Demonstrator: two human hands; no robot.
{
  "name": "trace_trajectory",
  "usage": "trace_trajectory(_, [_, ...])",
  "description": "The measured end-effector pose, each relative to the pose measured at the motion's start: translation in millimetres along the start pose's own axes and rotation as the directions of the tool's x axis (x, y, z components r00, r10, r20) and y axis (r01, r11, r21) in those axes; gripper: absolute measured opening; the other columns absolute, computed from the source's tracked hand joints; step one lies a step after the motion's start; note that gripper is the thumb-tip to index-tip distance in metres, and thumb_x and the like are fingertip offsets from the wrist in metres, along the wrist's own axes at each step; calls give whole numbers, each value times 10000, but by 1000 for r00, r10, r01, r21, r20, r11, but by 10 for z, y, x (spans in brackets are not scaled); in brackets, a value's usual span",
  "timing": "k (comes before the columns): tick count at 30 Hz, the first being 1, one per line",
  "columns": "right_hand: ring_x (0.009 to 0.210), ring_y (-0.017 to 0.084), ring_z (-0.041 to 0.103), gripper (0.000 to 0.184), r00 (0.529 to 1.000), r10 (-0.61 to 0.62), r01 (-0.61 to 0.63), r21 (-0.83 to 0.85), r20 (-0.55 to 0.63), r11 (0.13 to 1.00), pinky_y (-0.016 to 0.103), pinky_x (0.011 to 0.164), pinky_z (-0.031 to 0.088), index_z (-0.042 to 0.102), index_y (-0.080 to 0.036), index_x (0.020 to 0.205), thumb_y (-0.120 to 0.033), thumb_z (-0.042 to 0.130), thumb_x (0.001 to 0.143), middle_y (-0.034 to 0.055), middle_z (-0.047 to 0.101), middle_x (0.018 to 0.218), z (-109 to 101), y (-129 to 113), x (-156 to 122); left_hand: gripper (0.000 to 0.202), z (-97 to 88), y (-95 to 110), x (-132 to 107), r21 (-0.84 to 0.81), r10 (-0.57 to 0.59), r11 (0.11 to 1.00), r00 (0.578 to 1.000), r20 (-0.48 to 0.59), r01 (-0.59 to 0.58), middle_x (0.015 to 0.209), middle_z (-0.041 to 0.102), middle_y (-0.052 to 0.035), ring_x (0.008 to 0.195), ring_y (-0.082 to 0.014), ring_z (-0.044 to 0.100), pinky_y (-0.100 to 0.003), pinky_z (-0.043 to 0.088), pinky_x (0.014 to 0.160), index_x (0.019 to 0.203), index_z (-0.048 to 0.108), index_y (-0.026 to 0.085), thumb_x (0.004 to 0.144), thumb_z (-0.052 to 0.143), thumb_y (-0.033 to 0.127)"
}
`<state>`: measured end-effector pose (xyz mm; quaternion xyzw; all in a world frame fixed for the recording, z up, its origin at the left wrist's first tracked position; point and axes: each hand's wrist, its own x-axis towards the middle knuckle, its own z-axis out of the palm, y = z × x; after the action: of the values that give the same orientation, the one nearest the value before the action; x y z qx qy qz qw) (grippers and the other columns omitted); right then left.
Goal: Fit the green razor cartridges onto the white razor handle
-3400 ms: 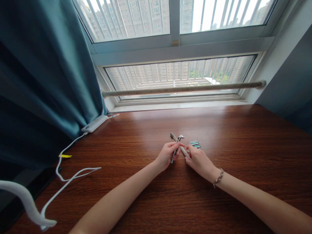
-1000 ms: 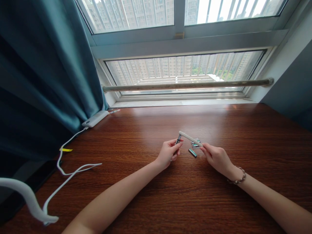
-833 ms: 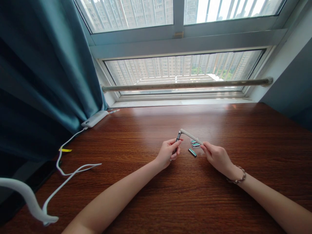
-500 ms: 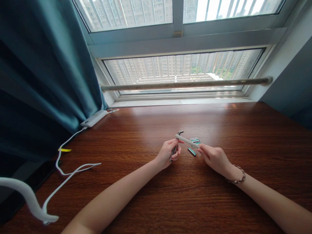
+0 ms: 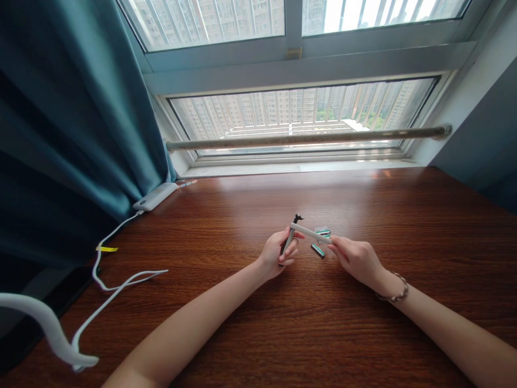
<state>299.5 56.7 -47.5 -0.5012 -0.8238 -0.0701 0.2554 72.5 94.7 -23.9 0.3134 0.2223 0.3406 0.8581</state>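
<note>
My left hand [image 5: 278, 250] is closed around a razor handle [image 5: 287, 240], dark and silver, held tilted with its bare, dark forked head [image 5: 298, 217] pointing up and away. Between the fingertips of my right hand [image 5: 357, 261] is the near end of a slim whitish stick [image 5: 310, 232]. The stick's far end lies across the razor handle just below the head, by my left fingertips; whether it has bristles cannot be made out. Just beyond the stick, a clear pack of razor cartridges [image 5: 323, 231] rests on the table, partly covered by it. One loose teal-and-black razor cartridge [image 5: 318, 250] lies between my hands.
The brown wooden table [image 5: 258, 334] runs back to the window sill. At the left are a white power strip [image 5: 155, 196], a white cable [image 5: 97, 264] and a thick white curved arm [image 5: 48, 323]. A blue curtain [image 5: 81, 108] hangs there, and a metal rail [image 5: 307, 141] crosses the window.
The razor handle has turned in my left hand, so its head now shows dark and forked rather than as a silver hook. The stick stays laid against it, with little shift.
</note>
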Motion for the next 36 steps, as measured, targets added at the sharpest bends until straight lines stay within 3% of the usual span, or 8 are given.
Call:
trace_trajectory(5, [589, 97, 542, 203, 999, 38, -38, 32, 6, 999, 223, 531, 286, 551, -174, 909, -295, 390, 888, 4, 606, 735, 3, 5, -3, 234, 6, 20, -1, -91, -22, 996, 1000, 9, 23, 427, 286, 70, 300, -22, 143, -107, 77, 277, 806, 484, 151, 852, 382, 356])
trace_trajectory(11, [571, 97, 532, 199, 997, 80, -79, 55, -8, 995, 225, 523, 279, 558, -184, 899, -292, 391, 886, -2, 603, 717, -9, -7, -2, 234, 30, 11, 10, -8, 36, 999, 998, -44, -36, 521, 377, 48, 302, -9, 204, -113, 117, 277, 777, 446, 145, 846, 380, 358])
trace_trajectory(21, [573, 98, 540, 224, 999, 28, -29, 89, 15, 996, 216, 530, 295, 572, -174, 892, -293, 382, 886, 15, 612, 709, -13, -16, 1, 250, -12, 6, 27, 1, 44, 999, 999, -19, -44, 411, 235, 84, 303, -25, 169, -113, 165, 294, 804, 493, 127, 849, 383, 346])
trace_trajectory(23, [564, 96, 537, 226, 999, 17, -20, 96, 33, 995, 216, 528, 295, 573, -176, 871, -292, 380, 886, 11, 607, 693, -29, -21, 9, 220, -12, 6, 27, 12, 49, 999, 999, -16, -49, 392, 271, 83, 291, -23, 145, -109, 141, 284, 833, 497, 132, 845, 389, 324])
trace_trajectory(27, [518, 93, 517, 237, 992, 119, -117, 42, -51, 992, 226, 501, 275, 574, -173, 831, -303, 383, 883, 4, 593, 646, -47, -21, 21, 197, -15, 10, 28, 56, 83, 995, 996, -29, -81, 451, 440, 41, 266, -8, 153, -109, 137, 262, 847, 488, 132, 838, 390, 303])
trace_trajectory(31, [539, 96, 522, 216, 998, 63, -61, 97, -20, 993, 223, 507, 273, 562, -181, 839, -302, 387, 880, 5, 594, 679, -36, -6, 12, 184, -18, 37, 20, 50, 47, 998, 999, -10, -47, 503, 487, 25, 255, 5, 158, -108, 144, 245, 832, 487, 119, 832, 393, 277])
trace_trajectory(36, [449, 92, 417, 257, 971, 237, -231, 186, -11, 955, 223, 485, 258, 509, -174, 746, -337, 366, 883, -22, 458, 523, -36, 11, 24, 173, -13, 69, 7, 53, 9, 999, 999, 41, -11, 454, 444, 47, 243, -4, 138, -114, 131, 236, 834, 485, 127, 836, 367, 254])
